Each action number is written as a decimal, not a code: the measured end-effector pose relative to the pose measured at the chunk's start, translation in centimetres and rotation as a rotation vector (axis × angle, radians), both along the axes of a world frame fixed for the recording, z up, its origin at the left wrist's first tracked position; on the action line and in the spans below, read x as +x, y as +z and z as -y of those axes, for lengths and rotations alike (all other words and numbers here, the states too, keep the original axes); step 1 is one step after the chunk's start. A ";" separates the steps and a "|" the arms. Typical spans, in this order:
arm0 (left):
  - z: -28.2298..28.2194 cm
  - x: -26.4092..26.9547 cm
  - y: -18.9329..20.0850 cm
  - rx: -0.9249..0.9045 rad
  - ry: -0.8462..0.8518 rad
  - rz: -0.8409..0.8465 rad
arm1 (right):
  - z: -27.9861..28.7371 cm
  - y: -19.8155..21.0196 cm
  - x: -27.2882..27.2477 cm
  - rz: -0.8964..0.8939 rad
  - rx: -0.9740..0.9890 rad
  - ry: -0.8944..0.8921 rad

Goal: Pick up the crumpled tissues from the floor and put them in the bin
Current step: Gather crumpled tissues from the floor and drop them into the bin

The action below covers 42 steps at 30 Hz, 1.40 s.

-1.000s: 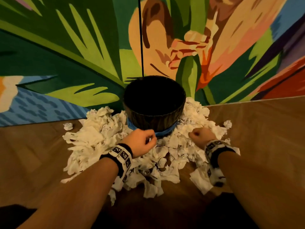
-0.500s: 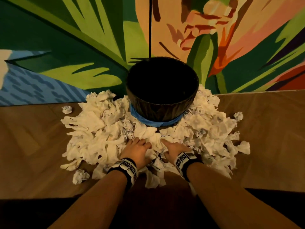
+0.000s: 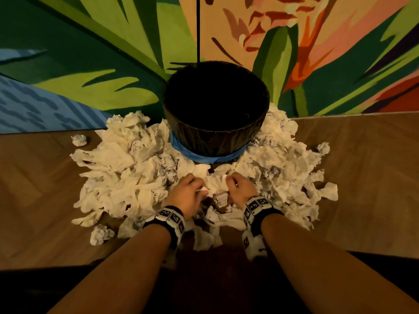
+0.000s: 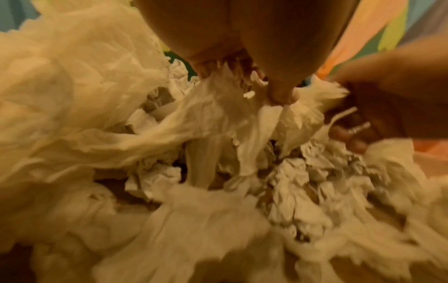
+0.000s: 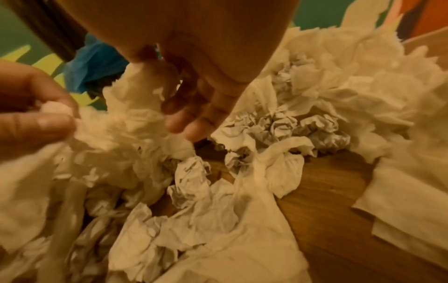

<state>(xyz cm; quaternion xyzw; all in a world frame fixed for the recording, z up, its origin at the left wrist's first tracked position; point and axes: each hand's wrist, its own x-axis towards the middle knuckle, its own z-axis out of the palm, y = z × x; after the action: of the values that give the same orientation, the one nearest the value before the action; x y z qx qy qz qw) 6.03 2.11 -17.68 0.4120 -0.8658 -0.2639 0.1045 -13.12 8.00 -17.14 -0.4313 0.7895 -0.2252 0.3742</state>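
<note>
wall mural (image 3: 102, 64): green leaves, orange flower | floor (image 3: 374, 177): wood, herringbone | wristbands (image 3: 171, 217): black-and-white markers

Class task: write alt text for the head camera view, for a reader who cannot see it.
Two hands, left hand and right hand, grip crumpled tissues heaped on a wooden floor around a dark bin. A colourful leaf mural fills the wall behind.

The crumpled tissues (image 3: 127, 177), white and wrinkled, lie heaped on the wooden floor (image 3: 362, 177) around the front and both sides of the bin (image 3: 215, 137). The bin is round, dark, open-topped and upright against the wall, its inside dark, with a blue band around its lower part.
</note>
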 end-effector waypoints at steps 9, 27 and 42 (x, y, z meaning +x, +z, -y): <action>1.8 -0.6 3.1 0.207 0.407 -0.437 | 0.6 1.2 -1.3 0.119 0.007 -0.203; 0.0 -1.4 2.6 0.314 -0.007 0.059 | 1.0 4.1 0.5 0.600 -0.182 -0.381; 0.5 -2.2 1.6 0.108 0.167 0.048 | -0.5 2.6 -3.4 0.429 -0.057 -0.451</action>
<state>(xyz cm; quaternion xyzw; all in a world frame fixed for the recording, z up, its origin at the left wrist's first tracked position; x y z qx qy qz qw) 3.85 1.58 -16.03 0.4938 -0.8154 -0.2905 0.0829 -16.49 8.52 -14.54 -0.1983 0.7616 -0.4105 0.4605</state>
